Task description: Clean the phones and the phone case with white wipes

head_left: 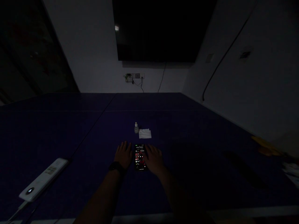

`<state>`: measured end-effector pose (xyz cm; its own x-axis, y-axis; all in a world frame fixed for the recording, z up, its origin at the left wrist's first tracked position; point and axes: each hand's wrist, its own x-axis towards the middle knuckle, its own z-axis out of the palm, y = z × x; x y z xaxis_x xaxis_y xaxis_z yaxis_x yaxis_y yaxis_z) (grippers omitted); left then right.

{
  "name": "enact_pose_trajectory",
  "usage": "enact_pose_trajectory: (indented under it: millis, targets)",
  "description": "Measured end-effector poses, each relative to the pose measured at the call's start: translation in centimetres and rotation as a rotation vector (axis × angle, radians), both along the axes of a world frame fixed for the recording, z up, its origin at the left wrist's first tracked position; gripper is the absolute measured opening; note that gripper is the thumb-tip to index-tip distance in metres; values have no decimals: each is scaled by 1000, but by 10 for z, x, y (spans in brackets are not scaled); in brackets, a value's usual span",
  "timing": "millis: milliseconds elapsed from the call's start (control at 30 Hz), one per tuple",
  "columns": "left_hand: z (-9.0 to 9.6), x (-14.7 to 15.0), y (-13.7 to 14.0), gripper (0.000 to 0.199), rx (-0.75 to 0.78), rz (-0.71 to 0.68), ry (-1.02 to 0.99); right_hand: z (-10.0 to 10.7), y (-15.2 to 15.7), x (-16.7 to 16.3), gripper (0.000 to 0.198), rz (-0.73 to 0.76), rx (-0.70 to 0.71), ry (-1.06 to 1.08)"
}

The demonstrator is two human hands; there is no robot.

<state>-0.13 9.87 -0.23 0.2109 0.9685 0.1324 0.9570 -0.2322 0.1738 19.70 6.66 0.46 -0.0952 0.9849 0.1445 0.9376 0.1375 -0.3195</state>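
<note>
A smartphone (139, 158) with its screen lit lies upright in my view on the dark blue tabletop (187, 130). My left hand (123, 155) rests flat just left of the phone, fingers stretched out, a dark band on the wrist. On the phone's right side lies my right hand (154, 158), fingers extended, the thumb over or beside the screen's right edge. Neither hand grips anything. Beyond the phone stand a small dropper bottle (136, 128) and, right beside it, a folded white tissue (145, 133).
At the lower left lies a white power bank (44, 179) with a cable plugged into its near end. A big dark television (161, 31) hangs above wall sockets (137, 75). Something yellow (266, 145) sits at the right edge. The room is very dim.
</note>
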Motion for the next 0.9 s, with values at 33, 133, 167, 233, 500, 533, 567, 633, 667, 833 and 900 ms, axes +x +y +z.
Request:
enact_pose_trajectory:
  millis: [33,133,167,233,500,533,567,633,667,833,900]
  targets:
    - [0,0,0,51,1,0,0,0,0,0,54,1,0,-1]
    - [-1,1,-2,51,5,4,-1,1,0,0,55,-3,-1,-2]
    - [-2,1,-2,51,6,6,-2,0,0,0,54,-7,-2,-2]
    - [-2,1,-2,51,4,8,-4,0,1,2,51,-13,-2,-4]
    - [2,-1,-1,52,-16,1,-10,-5,-4,24,47,-32,15,-40]
    - [3,-1,-2,52,-16,4,-12,-5,-5,26,48,-36,17,-44]
    - [3,-1,-3,52,-13,11,-13,-6,-5,27,48,-40,19,-47]
    - [3,-1,-5,52,-4,40,-15,-7,-6,28,48,-46,21,-51]
    - [3,-1,-6,53,1,60,-16,-7,-6,28,47,-47,22,-52]
    - [-1,-2,-8,58,-4,107,-15,-7,-5,25,48,-30,23,-44]
    - [-2,-3,-8,58,-10,107,-16,-7,-5,24,49,-11,22,-37]
